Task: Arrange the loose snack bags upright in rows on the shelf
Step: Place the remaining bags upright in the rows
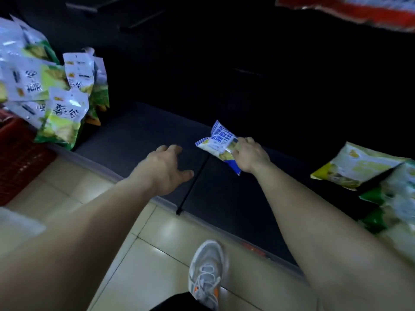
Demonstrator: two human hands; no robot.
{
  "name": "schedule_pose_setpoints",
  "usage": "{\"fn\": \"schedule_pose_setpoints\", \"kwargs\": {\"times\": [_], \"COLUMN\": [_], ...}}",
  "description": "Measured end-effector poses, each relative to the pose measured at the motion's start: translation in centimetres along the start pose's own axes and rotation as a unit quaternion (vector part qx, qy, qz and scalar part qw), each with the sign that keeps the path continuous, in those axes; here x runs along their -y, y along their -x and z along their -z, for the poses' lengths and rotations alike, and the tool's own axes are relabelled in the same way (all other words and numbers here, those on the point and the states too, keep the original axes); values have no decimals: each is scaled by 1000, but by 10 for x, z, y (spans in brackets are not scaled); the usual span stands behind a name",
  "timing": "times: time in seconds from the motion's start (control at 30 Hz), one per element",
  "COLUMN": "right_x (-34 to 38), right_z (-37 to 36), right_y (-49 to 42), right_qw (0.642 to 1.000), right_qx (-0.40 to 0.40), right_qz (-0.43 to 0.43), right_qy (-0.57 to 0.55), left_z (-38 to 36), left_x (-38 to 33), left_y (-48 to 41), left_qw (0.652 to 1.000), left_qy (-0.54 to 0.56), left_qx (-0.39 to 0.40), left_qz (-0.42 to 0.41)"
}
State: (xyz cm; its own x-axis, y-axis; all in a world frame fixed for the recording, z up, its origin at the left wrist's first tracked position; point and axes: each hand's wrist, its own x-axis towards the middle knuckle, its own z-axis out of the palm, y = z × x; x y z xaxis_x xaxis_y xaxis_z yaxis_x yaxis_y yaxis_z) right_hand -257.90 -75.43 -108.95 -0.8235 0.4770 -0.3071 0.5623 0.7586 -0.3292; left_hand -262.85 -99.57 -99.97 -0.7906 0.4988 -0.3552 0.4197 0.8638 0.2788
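My right hand [249,154] grips a small blue-and-white snack bag [219,142] and holds it tilted over the dark bottom shelf [139,135]. My left hand [167,169] hovers above the shelf's front edge with its fingers spread and nothing in it. A cluster of white-and-green snack bags [60,104] stands leaning on the left part of the shelf. More green-and-white bags [368,173] lie flat on the shelf at the right.
A red plastic basket [20,158] sits on the floor at the left, beside the shelf. A thin black divider [193,187] crosses the shelf between my hands. A shoe [207,272] stands on the beige tiled floor. Red packaging [368,12] shows at the top right.
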Motion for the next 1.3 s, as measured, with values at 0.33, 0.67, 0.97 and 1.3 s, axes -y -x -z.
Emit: {"fn": "schedule_pose_setpoints", "kwargs": {"times": [0.33, 0.67, 0.97, 1.3], "right_x": [-12, -34, -63, -103], "right_z": [-32, -52, -38, 91], "right_y": [-37, 2, 78, 227], "right_qw": [995, 984, 986, 995], "right_qx": [-16, 52, 53, 22], "right_qz": [-25, -46, -47, 54], "right_qy": [93, -165, -149, -84], "left_z": [-12, -10, -1, 12], "left_x": [-4, -15, -43, -119], "left_y": [-7, -3, 19, 72], "left_qw": [1000, 999, 996, 979], "left_qy": [-11, -38, -69, 64], "left_qx": [18, 23, 25, 48], "left_qz": [3, -8, -53, -186]}}
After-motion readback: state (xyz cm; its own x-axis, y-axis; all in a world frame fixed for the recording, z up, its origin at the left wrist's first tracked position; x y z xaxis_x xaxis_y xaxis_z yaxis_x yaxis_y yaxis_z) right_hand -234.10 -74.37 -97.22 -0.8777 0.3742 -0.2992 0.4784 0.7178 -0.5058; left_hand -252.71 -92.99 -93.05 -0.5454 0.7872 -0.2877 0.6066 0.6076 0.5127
